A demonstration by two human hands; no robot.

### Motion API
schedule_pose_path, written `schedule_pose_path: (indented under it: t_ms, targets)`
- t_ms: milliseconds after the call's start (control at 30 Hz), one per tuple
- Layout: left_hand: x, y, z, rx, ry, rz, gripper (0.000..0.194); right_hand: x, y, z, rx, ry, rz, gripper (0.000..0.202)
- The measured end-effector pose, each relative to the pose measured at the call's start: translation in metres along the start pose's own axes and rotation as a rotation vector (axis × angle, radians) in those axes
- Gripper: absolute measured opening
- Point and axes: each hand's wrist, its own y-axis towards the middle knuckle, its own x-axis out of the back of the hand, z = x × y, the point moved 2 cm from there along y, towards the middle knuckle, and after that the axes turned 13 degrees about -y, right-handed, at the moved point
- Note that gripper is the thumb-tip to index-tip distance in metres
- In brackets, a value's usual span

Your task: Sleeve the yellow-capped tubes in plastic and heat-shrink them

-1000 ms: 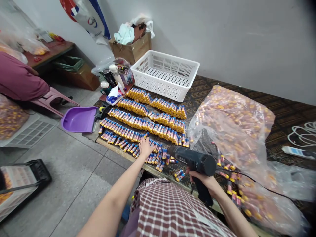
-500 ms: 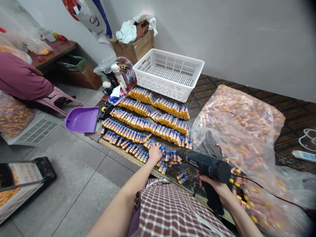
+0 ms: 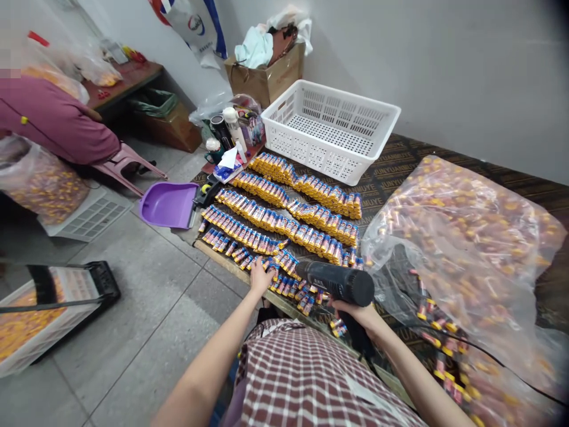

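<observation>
My right hand (image 3: pixel 355 314) is wrapped round the handle of a black heat gun (image 3: pixel 335 281), its nozzle pointing left over the front rows. Near the table's front edge, my left hand (image 3: pixel 260 277) touches the small blue-and-yellow tubes of the nearest row, thumb and fingers apart. Whether a tube is pinched there cannot be made out. Several long rows of these tubes (image 3: pixel 255 214) lie stacked side by side on the dark patterned table. A few loose tubes (image 3: pixel 338 327) lie below the gun.
A white basket (image 3: pixel 320 160) stands behind the rows. A big clear bag of tubes (image 3: pixel 471 219) lies at right, a black cord (image 3: pixel 493 357) crossing it. At left are a purple dustpan (image 3: pixel 166 204), a seated person in a maroon top (image 3: pixel 62 121) and a crate (image 3: pixel 53 308) on the floor.
My left hand has moved left along the front row. The heat gun in my right hand has shifted left, over the tubes. The whole view has turned slightly left.
</observation>
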Motion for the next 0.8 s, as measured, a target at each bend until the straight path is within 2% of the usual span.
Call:
schedule_pose_path:
  t_ms: [167,400,467,600,667,800]
  targets:
    - [0.024,-0.007,0.028,-0.007,-0.095,-0.04,0.047,-0.02,0.027,0.026,0.039,-0.061,0.041,0.022]
    - [0.055,-0.03,0.09,0.107,-0.166,-0.116,0.033,-0.043,0.064,0.061,0.06,-0.091,-0.057,0.021]
    - [0.062,-0.036,0.107,0.158,-0.168,-0.127,0.031,-0.048,0.063,0.067,0.036,-0.104,-0.039,0.021]
    - [0.069,-0.039,0.132,0.248,-0.173,-0.121,0.028,-0.06,0.045,0.072,0.001,-0.158,0.149,0.018]
    - [0.07,-0.037,0.138,0.273,-0.174,-0.108,0.027,-0.068,0.037,0.071,-0.01,-0.181,0.2,0.017]
    - [0.069,-0.03,0.138,0.275,-0.17,-0.071,0.025,-0.089,0.031,0.075,0.026,-0.202,0.214,0.014]
